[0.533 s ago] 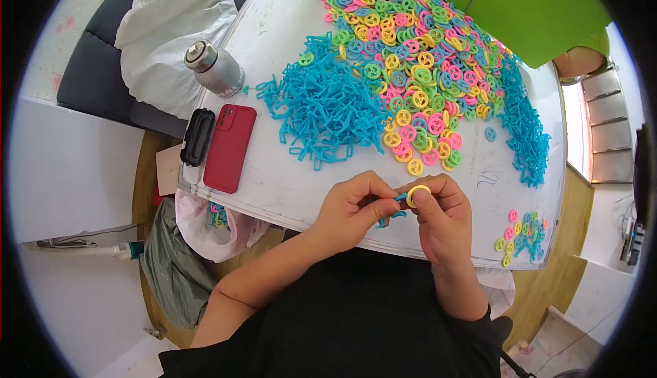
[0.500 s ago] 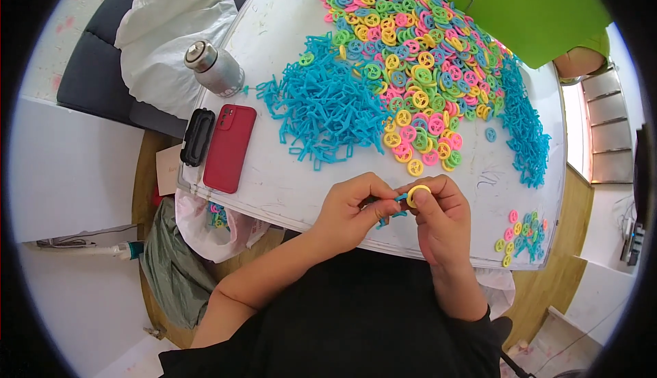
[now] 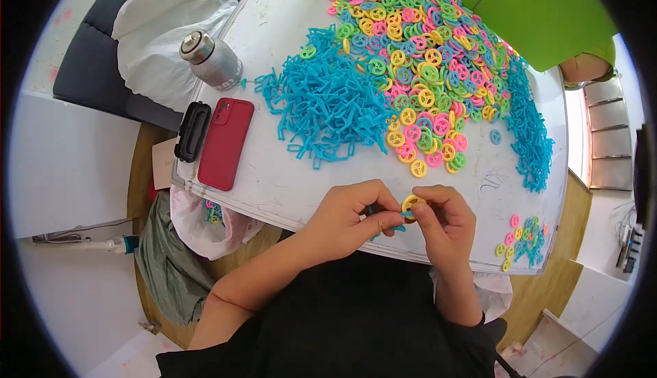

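Observation:
My right hand [image 3: 445,224] pinches a small yellow plastic ring [image 3: 412,203] at the near edge of the white table [image 3: 274,179]. My left hand [image 3: 352,217] meets it from the left, holding a thin blue plastic clip [image 3: 395,216] against the ring. Both hands touch at the fingertips. Beyond them lies a heap of blue clips [image 3: 325,104] and a big pile of yellow, pink, green and blue rings [image 3: 417,56].
A red phone [image 3: 226,143] and a black case [image 3: 192,131] lie at the table's left edge, a metal bottle [image 3: 209,59] behind them. More blue clips [image 3: 534,135] line the right side. A small cluster of joined pieces [image 3: 521,240] sits near right. A plastic bag [image 3: 212,217] hangs below the edge.

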The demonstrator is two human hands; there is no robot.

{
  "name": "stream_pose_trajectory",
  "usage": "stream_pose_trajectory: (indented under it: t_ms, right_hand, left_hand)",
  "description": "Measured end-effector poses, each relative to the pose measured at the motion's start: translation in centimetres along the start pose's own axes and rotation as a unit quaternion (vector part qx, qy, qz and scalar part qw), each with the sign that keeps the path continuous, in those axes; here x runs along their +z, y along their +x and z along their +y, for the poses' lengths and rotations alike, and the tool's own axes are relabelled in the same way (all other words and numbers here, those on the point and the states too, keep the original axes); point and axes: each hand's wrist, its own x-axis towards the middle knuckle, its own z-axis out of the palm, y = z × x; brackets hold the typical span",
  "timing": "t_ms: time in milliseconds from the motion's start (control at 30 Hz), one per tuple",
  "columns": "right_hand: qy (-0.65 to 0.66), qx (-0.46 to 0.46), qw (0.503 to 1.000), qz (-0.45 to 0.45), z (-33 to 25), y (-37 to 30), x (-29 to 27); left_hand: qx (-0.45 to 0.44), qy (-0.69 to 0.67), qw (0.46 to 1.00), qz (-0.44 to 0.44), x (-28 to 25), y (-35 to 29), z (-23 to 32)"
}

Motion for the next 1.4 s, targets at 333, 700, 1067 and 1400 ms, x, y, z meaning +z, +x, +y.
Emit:
stream_pose_trajectory:
  t_ms: [333, 700, 1067, 1400]
  right_hand:
    - [-0.133, -0.12, 0.979, -0.095, -0.2, 0.7, -1.3]
    - [-0.387, -0.295, 0.869, -0.091, -1.2, 1.6, -0.9]
    - [-0.13, -0.047, 0.987, -0.087, 2.7, -1.4, -1.3]
    - [-0.083, 0.018, 0.983, -0.164, 2.6, -0.5, -1.4]
  left_hand:
    - [-0.054, -0.273, 0.96, -0.001, 0.4, 0.1, -0.9]
    - [-0.096, -0.252, 0.962, 0.035, 0.9, -0.1, -2.0]
    - [-0.022, -0.154, 0.98, 0.122, 1.0, -0.5, -0.9]
    - [0.019, -0.05, 0.974, 0.218, 1.3, -1.6, -3.6]
